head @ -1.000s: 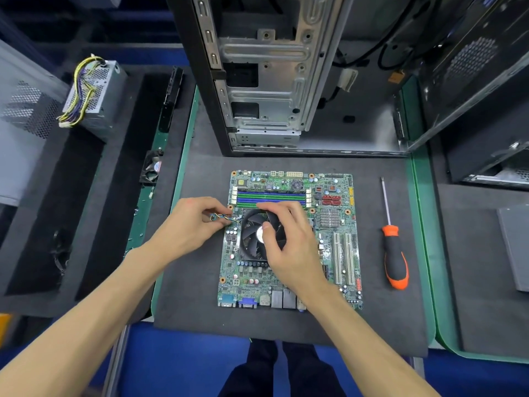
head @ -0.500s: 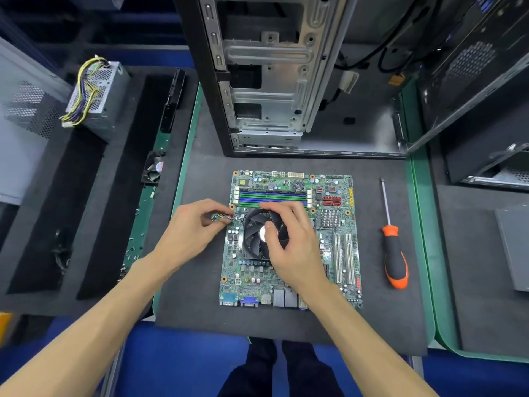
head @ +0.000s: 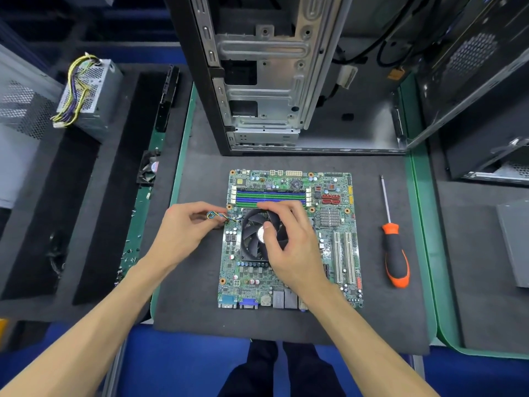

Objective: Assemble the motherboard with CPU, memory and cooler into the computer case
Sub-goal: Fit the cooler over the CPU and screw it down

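A green motherboard (head: 337, 224) lies flat on the dark mat, memory sticks (head: 269, 195) seated near its far edge. The black cooler fan (head: 253, 237) sits on the board's middle. My right hand (head: 289, 242) lies over the cooler, fingers curled around its top and right side, thumb on the hub. My left hand (head: 183, 233) pinches the cooler's thin coloured cable (head: 220, 216) at the board's left edge. The open computer case (head: 263, 81) stands behind the board.
An orange-and-black screwdriver (head: 393, 247) lies right of the board. A power supply (head: 88, 96) with yellow wires sits at far left, a small fan (head: 148, 170) on the green strip beside the mat. Another case panel (head: 481, 67) stands at right.
Both hands stay on the cooler and its cable with only small finger shifts. The view has tilted slightly.
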`<action>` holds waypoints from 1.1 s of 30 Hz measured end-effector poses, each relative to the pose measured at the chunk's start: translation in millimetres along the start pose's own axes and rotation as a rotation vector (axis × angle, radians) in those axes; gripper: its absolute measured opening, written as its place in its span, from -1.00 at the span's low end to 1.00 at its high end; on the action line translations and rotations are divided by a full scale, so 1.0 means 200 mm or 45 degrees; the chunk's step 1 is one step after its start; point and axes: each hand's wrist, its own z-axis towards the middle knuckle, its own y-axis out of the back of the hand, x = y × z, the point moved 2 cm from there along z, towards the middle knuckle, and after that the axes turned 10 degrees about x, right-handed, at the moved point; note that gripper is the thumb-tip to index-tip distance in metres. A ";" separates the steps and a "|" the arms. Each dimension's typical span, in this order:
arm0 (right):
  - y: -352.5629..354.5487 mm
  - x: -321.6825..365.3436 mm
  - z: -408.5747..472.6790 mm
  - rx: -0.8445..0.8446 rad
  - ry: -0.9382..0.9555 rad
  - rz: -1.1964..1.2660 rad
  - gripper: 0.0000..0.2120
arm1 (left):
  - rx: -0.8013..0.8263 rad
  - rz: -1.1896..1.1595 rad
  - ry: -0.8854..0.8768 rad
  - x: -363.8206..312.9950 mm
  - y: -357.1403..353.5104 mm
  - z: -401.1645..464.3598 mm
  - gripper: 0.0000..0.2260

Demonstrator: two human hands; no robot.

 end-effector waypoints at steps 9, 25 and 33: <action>0.00 0.00 0.00 0.005 -0.012 0.008 -0.70 | 0.046 0.216 0.025 -0.04 0.02 0.05 -0.83; 0.00 -0.01 0.00 0.008 -0.015 0.009 -0.70 | 0.105 0.378 -0.167 -0.04 -0.01 -0.01 -0.77; 0.00 -0.02 0.01 0.000 -0.009 -0.007 -0.70 | 0.058 0.518 -0.194 -0.05 -0.01 -0.01 -0.84</action>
